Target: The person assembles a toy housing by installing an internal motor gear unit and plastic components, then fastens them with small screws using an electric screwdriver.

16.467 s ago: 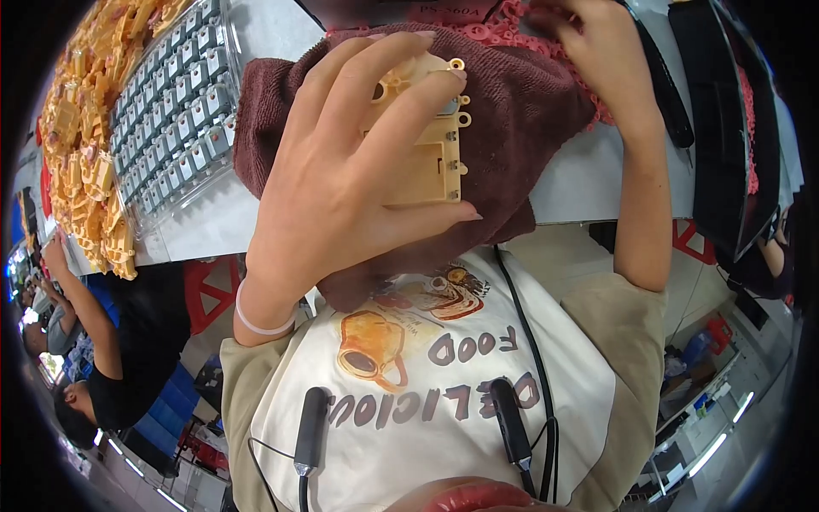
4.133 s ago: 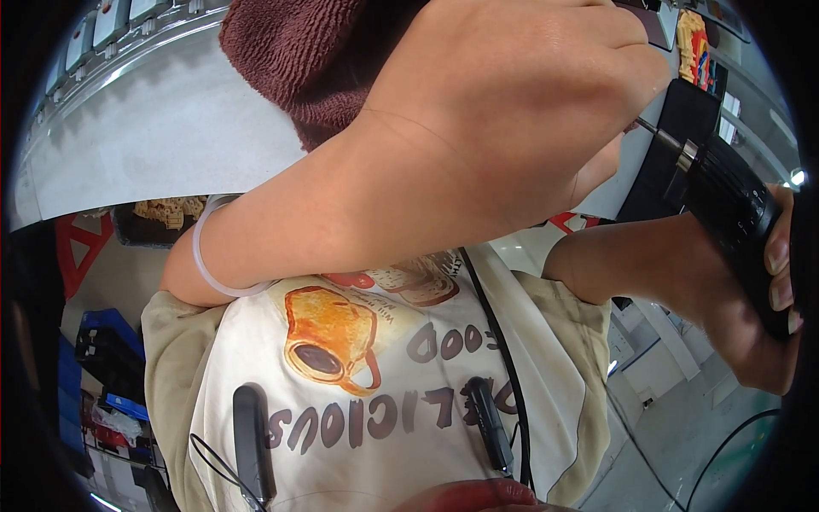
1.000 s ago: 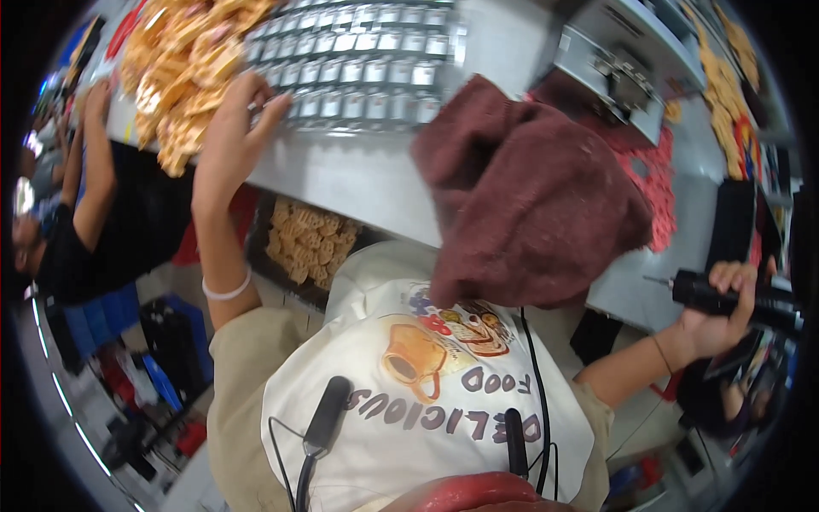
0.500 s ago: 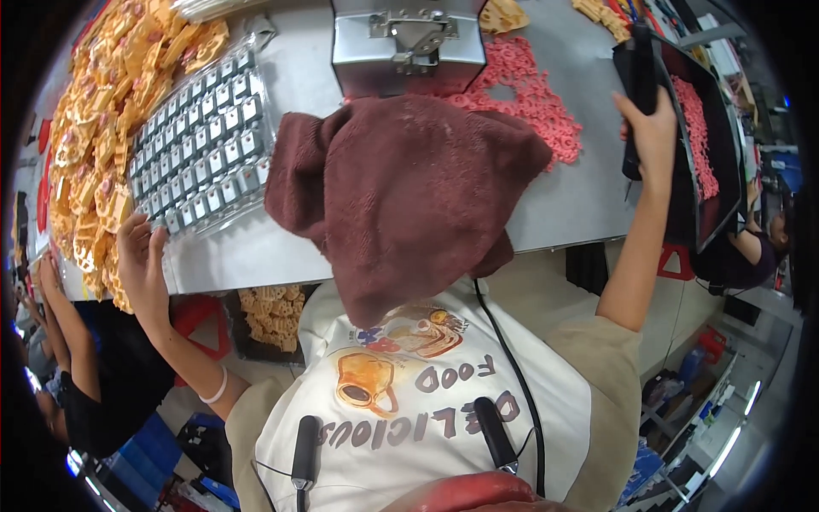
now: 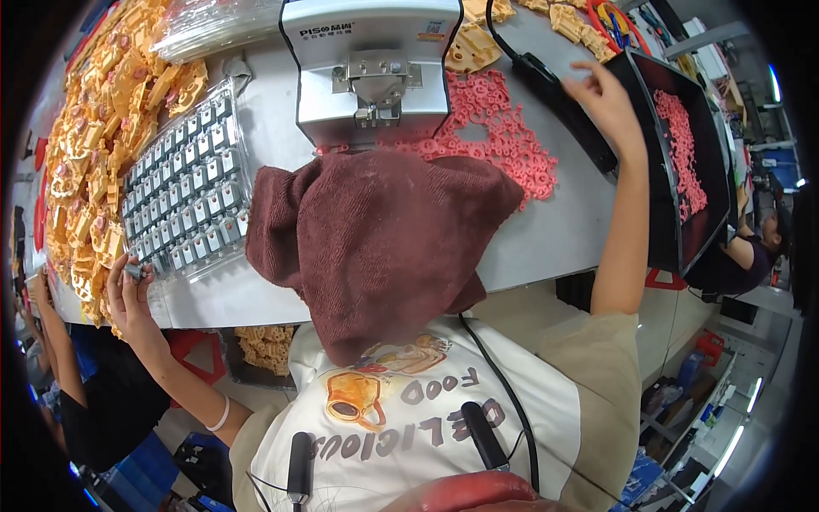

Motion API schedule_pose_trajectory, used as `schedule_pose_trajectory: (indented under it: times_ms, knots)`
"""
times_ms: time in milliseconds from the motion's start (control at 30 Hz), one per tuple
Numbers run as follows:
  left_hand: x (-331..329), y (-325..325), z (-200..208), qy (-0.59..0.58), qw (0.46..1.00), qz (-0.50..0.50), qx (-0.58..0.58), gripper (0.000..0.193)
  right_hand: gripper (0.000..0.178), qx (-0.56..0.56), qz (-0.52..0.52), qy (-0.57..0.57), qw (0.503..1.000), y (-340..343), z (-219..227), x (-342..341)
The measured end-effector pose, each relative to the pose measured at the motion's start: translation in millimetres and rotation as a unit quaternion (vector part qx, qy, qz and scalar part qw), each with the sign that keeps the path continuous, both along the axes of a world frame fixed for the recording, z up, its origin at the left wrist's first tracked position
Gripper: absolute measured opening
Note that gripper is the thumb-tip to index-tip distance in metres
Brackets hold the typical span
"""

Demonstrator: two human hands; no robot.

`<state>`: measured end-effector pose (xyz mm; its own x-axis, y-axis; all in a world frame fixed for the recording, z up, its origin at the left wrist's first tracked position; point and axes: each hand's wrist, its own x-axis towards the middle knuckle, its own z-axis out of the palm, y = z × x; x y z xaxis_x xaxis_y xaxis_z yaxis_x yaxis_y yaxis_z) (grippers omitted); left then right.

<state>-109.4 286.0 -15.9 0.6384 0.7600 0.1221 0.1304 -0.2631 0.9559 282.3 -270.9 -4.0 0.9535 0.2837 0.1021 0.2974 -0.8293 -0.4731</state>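
Observation:
My left hand (image 5: 130, 305) is at the near left edge of the table, closed on a small grey block (image 5: 136, 270) beside the clear plastic tray (image 5: 189, 275). Rows of similar grey-and-white blocks fill that tray. At the right, my right hand (image 5: 616, 115) is open, its fingers stretched toward a black electric screwdriver (image 5: 567, 111) that lies on the table with a cord at its far end. A maroon towel (image 5: 384, 247) drapes over something in the middle, hiding it.
A silver screw-feeding machine (image 5: 371, 72) stands behind the towel. Pink rings (image 5: 508, 145) spread beside it. Yellow plastic parts (image 5: 85, 188) are heaped at left. A black bin (image 5: 661, 183) of pink pieces sits at right. Another person's arm (image 5: 58, 337) shows at far left.
My right hand has let go of the black screwdriver, now lying on the table. A small grey block now shows between my left fingers. The whole view has shifted slightly.

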Motion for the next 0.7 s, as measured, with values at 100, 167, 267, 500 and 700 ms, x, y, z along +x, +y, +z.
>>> schedule_pose_trajectory:
  times_ms: [100, 167, 267, 500, 700]
  knots:
    - [0.9, -5.3, 5.4, -0.036, 0.998, 0.001, -0.044, 0.033, 0.033, -0.034, 0.011, -0.112, 0.993, 32.1, 35.0, 49.4]
    - [11.6, -8.7, 9.9, -0.059, 0.996, -0.006, -0.061, 0.033, 0.047, 0.067, 0.003, -0.095, 0.993, 26.5, 10.2, 126.2]
    - [0.8, -9.0, -1.5, -0.06, 0.998, 0.01, -0.034, 0.034, 0.054, -0.076, 0.126, -0.286, 0.947, 72.0, 1.4, 159.9]
    - [-8.5, -52.5, 25.4, -0.015, 0.999, 0.031, -0.021, 0.036, 0.053, -0.109, 0.195, -0.279, 0.934, 92.0, -4.7, 160.1]
    - [4.9, -42.0, 14.7, -0.091, 0.993, -0.055, -0.059, 0.035, 0.043, -0.036, 0.04, -0.17, 0.984, 79.4, 31.6, 106.8]
